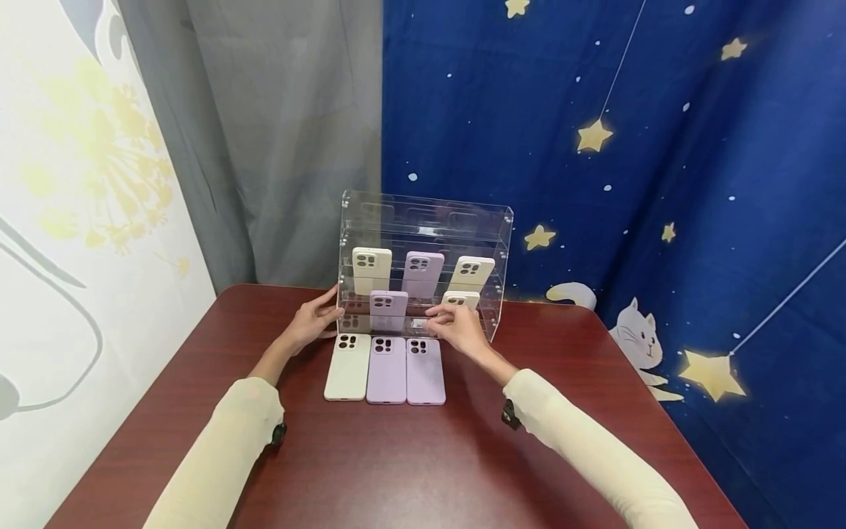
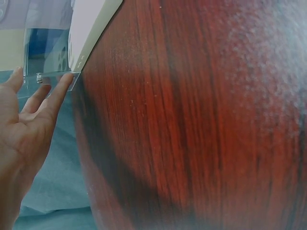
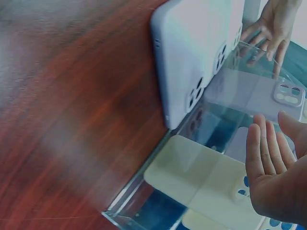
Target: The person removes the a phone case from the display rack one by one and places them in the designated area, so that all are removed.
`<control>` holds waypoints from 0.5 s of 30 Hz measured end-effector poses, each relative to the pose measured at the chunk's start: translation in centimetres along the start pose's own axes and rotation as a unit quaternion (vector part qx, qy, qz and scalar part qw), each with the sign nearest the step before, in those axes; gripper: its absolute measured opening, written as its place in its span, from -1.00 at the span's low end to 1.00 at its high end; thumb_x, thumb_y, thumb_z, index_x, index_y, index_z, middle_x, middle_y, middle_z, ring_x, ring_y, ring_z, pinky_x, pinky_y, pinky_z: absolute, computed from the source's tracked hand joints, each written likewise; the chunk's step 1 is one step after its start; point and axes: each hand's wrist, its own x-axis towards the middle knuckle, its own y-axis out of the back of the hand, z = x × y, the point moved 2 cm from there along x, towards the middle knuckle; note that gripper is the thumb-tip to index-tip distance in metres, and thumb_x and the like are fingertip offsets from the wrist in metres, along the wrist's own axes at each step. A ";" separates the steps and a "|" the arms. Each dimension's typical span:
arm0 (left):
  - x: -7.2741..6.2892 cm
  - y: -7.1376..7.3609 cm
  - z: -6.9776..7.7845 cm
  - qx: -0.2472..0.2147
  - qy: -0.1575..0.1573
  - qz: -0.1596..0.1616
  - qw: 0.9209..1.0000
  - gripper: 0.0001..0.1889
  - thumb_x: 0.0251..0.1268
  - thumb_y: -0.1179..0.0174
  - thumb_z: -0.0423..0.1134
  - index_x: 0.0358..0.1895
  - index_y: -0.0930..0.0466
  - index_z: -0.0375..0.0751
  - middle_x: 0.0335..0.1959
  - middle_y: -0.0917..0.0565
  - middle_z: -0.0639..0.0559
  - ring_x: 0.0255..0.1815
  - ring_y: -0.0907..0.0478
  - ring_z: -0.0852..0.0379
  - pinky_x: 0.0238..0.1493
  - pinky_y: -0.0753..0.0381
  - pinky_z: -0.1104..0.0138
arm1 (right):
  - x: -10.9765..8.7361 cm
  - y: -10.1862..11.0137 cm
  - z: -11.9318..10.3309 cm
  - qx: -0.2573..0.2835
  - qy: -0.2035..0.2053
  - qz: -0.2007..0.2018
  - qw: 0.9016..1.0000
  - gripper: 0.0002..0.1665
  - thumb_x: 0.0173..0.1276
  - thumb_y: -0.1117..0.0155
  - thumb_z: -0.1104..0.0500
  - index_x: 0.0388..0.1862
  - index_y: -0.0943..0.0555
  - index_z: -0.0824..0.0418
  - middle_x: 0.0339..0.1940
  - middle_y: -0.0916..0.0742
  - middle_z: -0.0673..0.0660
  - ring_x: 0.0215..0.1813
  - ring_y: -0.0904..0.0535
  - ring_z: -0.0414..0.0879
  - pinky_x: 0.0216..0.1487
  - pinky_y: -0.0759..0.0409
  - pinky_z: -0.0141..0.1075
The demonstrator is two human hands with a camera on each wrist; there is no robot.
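A clear acrylic tiered stand (image 1: pixel 426 220) holds several phone cases. On its middle tier are a cream case (image 1: pixel 372 272), a lilac case (image 1: pixel 423 275) and another cream case (image 1: pixel 471 273). Below them sit a lilac case (image 1: pixel 388 312) and a cream case (image 3: pixel 196 167), partly hidden by my right hand in the head view. My left hand (image 1: pixel 312 323) touches the stand's left side with extended fingers (image 2: pixel 60 96). My right hand (image 1: pixel 457 328), fingers straight and holding nothing, hovers before the lower cream case.
Directly before the stand lie a cream case (image 1: pixel 347 367), a lilac case (image 1: pixel 386 371) and a second lilac case (image 1: pixel 426 372), side by side. They rest on a reddish-brown wooden table (image 1: pixel 396 470). Grey (image 1: pixel 291 132) and blue star-patterned curtains (image 1: pixel 489 110) hang behind it.
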 end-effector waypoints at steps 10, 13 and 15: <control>-0.3 -0.2 0.3 -0.004 0.003 0.003 1.000 -0.26 0.62 -0.15 -0.23 0.68 -0.01 0.32 0.49 -0.37 -0.40 0.45 -0.40 -0.33 0.19 -0.65 -0.13 | 1.6 0.0 -1.9 0.045 -0.014 -0.014 0.999 -0.65 0.34 -0.54 0.19 0.05 -0.76 0.33 -0.25 -0.86 0.13 -0.31 -0.82 -0.02 -0.35 -0.77 -0.35; -0.4 -0.2 0.2 -0.003 0.006 0.005 1.000 -0.26 0.63 -0.14 -0.24 0.68 -0.02 0.32 0.48 -0.37 -0.40 0.45 -0.41 -0.32 0.18 -0.66 -0.13 | 2.1 0.1 -2.3 0.041 -0.009 -0.006 0.999 -0.66 0.34 -0.55 0.18 0.04 -0.77 0.29 -0.24 -0.87 0.11 -0.26 -0.83 -0.01 -0.29 -0.77 -0.35; -0.4 -0.2 0.2 -0.002 0.008 0.007 1.000 -0.26 0.63 -0.14 -0.24 0.68 -0.03 0.32 0.48 -0.38 -0.40 0.44 -0.43 -0.31 0.17 -0.67 -0.11 | 2.5 0.1 -2.7 0.033 -0.004 0.002 0.999 -0.68 0.33 -0.55 0.18 0.03 -0.78 0.26 -0.24 -0.86 0.10 -0.25 -0.83 -0.04 -0.24 -0.77 -0.35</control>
